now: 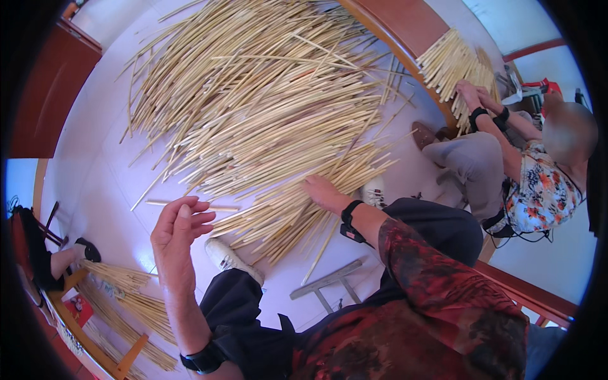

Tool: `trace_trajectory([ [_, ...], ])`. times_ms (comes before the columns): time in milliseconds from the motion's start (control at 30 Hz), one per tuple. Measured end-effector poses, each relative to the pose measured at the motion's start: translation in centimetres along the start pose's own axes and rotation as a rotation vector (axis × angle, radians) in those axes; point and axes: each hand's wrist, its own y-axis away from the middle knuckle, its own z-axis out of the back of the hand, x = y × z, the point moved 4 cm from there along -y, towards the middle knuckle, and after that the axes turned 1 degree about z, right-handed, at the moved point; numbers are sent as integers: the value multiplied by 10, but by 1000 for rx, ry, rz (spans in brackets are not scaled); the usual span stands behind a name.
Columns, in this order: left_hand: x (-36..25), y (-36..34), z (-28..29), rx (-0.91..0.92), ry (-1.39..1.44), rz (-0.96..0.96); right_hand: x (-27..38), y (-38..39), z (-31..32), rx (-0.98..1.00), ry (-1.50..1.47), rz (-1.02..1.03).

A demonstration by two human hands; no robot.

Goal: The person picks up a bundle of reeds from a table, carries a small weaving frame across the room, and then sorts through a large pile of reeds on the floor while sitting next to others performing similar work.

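A wide heap of thin, straw-coloured reed stalks [266, 120] is spread over the floor in front of me. My right hand [324, 194] is down on the near layer of stalks [278, 221], its fingers curled over some of them. Where the fingertips end among the stalks is hidden. My left hand [177, 234] is raised left of the heap with nothing in it, fingers loosely bent and apart from one another. Just beyond it a single stalk [221, 208] lies across the pale floor.
At the right, a seated person [544, 171] handles another batch of stalks [453, 63] by a wooden bench edge [392, 35]. More stalks [136, 297] lie at lower left, near another person's foot [88, 250]. My shoes [231, 259] flank the near stalks; a small stand [326, 282] is between my legs.
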Motion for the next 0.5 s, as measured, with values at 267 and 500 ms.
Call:
trace_trajectory([
  [267, -4, -1, -7, 7, -9, -17, -27, 6, 27, -223, 56, 10],
  [500, 0, -1, -9, -3, -6, -17, -96, 47, 56, -193, 272, -332],
])
